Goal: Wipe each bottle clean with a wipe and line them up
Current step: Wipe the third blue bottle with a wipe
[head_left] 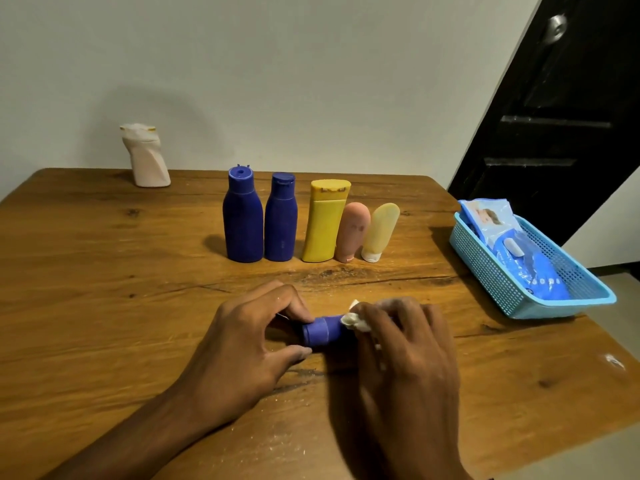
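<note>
The small blue bottle (320,332) is held lying on its side just above the table (104,306), its long axis running left to right with the cap end toward the left hand (249,337). That grip is pinched on the cap. The right hand (405,344) is wrapped around the body, pressing the white wipe (353,322) against it. The row of upright bottles (304,223) stands well beyond, straight ahead.
</note>
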